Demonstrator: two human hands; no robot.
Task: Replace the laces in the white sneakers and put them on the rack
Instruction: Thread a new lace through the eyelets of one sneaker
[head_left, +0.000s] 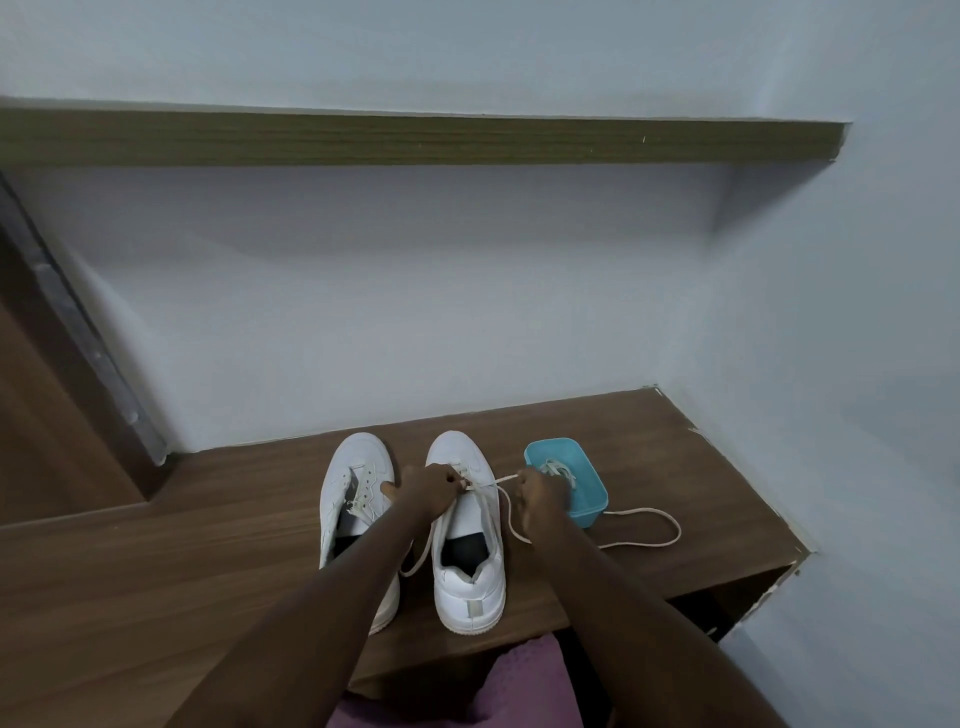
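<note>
Closest in, a purple garment (519, 691) at the bottom edge, and both forearms reach out over the worktop (156, 571). Under the wrists stands the working sneaker (470, 587), heel towards the person, toe away. The left hand (423, 491) is curled tight over its lower eyelets, pinching the lace (493, 480) right where it leaves the shoe. The right hand (540, 493), just beside it, is closed round the same lace, and the short run between the two hands is drawn taut. Slack drops in a loop below the right hand, and another strand trails under the left forearm.

Outside the left hand stands the second sneaker (353, 483), touching or nearly touching the first, tongue loose, eyelets mostly bare.

The lace looks flat, soft and light, so it will flop and twist. The place to hold it is close to the stiff tip, feeding that through each hole. The sneaker looks light enough to slide, so I'd pin it at the eyelet row while pulling.

Just beyond the right hand is a blue tub (589, 512) with more laces (558, 470) in it. A loose loop (670, 535) lies on the worktop outside that hand; I cannot tell if it is the same lace. Farthest off, a wall shelf (415, 140).
</note>
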